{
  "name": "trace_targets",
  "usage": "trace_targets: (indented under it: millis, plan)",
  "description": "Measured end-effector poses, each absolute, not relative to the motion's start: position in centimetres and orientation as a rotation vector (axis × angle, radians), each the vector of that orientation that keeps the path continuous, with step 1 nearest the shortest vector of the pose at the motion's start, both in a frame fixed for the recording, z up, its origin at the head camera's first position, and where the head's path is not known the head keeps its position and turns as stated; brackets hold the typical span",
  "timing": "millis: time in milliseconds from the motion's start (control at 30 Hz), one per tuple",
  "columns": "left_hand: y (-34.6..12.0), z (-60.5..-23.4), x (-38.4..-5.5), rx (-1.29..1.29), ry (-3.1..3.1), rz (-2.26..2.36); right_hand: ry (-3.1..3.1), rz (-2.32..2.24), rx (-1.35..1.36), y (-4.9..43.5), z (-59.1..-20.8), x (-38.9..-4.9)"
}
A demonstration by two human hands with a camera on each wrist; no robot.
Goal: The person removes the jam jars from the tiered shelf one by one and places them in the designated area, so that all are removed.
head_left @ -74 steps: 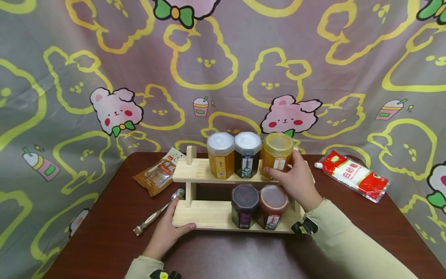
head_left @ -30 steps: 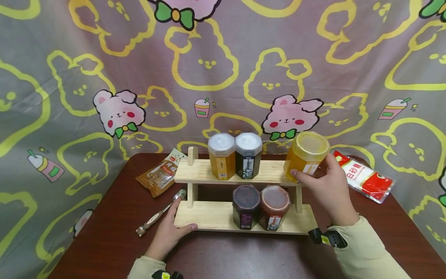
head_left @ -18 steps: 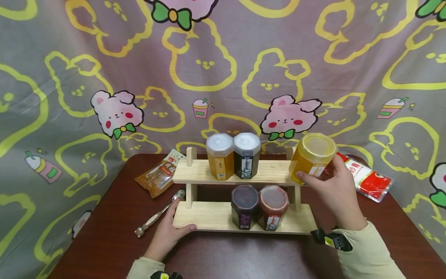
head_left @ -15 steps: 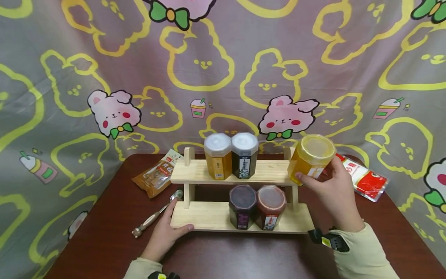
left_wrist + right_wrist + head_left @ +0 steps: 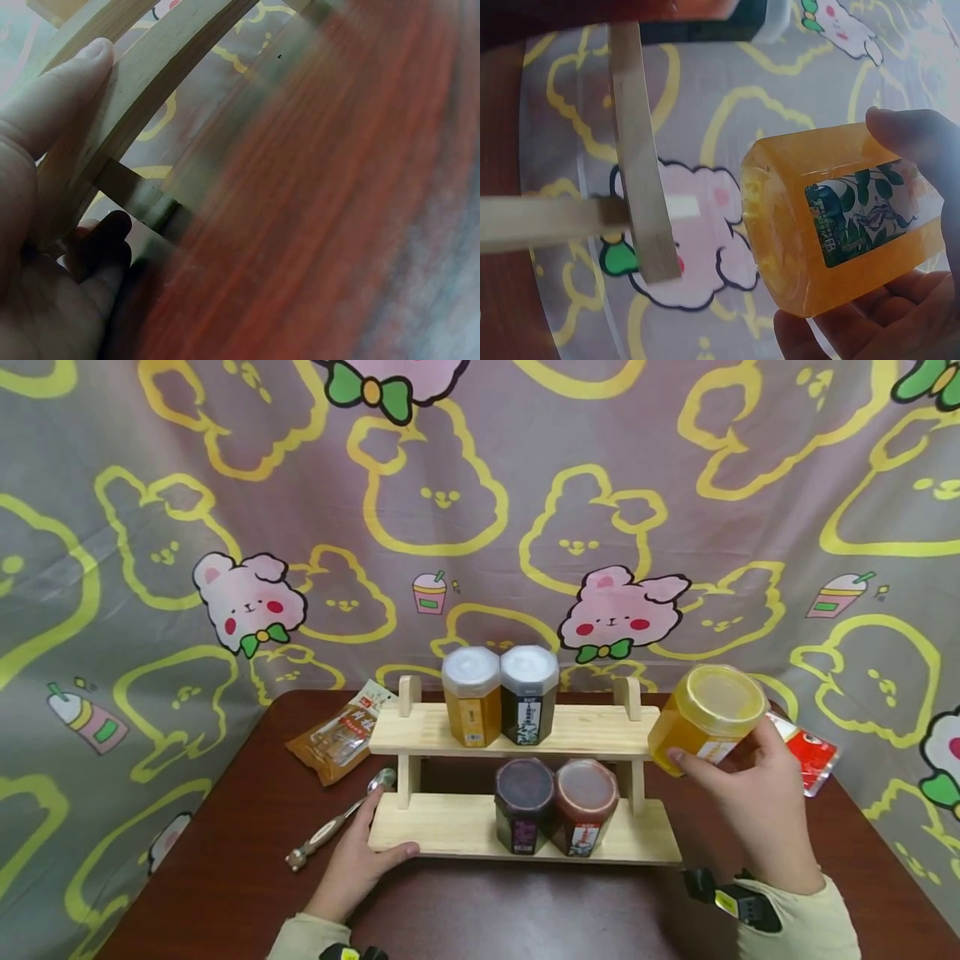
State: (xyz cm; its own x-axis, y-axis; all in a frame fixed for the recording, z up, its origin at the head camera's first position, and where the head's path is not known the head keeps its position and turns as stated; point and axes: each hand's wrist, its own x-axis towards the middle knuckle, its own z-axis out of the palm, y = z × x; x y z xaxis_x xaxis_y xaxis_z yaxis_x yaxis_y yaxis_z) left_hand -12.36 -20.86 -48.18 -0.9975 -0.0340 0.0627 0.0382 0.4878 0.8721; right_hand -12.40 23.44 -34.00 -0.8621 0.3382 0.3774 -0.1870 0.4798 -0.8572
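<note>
My right hand (image 5: 768, 806) grips an octagonal jar (image 5: 701, 714) of yellow contents, tilted, off the right end of a two-tier wooden rack (image 5: 585, 735). In the right wrist view the jar (image 5: 847, 217) shows a leafy label, with fingers below and thumb above. My left hand (image 5: 356, 860) holds the left end of the rack's lower board (image 5: 442, 827), thumb on its front edge. A jar of amber contents (image 5: 471, 697) and a dark jar (image 5: 528, 697) stand on the upper tier. Below them stand a purple-black jar (image 5: 525, 806) and a reddish jar (image 5: 587, 806).
Left of the rack lie an orange-brown packet (image 5: 337, 739) and a spoon (image 5: 330, 831) with a small animal figure on its handle end. A red and white pouch (image 5: 810, 756) lies at the right, partly behind my right hand. A patterned cloth (image 5: 450, 527) hangs behind the table (image 5: 247, 827).
My right hand has lifted the yellow jar off the upper tier and carried it right, past the rack's end, tilting it. My left hand stays on the rack.
</note>
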Motion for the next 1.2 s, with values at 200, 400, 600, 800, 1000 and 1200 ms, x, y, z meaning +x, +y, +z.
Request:
trace_targets:
  millis: [200, 400, 600, 800, 1000, 1200]
  plan:
    - [-20.8, -48.0, -12.3, -0.010, -2.638, -1.567, -2.222, 1.345, -0.201, 25.0, -34.2, -12.4]
    - [-20.8, -48.2, -12.4, -0.010, -2.631, -1.564, -2.251, 1.335, -0.203, 26.3, -35.0, -13.2]
    - [-20.7, -48.0, -12.3, 0.000, -2.640, -1.574, -2.268, 1.339, -0.234, 27.9, -35.7, -13.8]
    - [-20.9, -48.2, -12.5, -0.004, -2.627, -1.566, -2.287, 1.298, -0.319, 29.3, -36.3, -14.1]
    - [-21.0, -48.3, -12.6, -0.011, -2.630, -1.566, -2.335, 1.220, -0.348, 30.8, -36.9, -14.2]
    - [-21.0, -48.3, -12.5, -0.027, -2.641, -1.544, -2.410, 1.169, -0.357, 32.1, -37.8, -14.5]
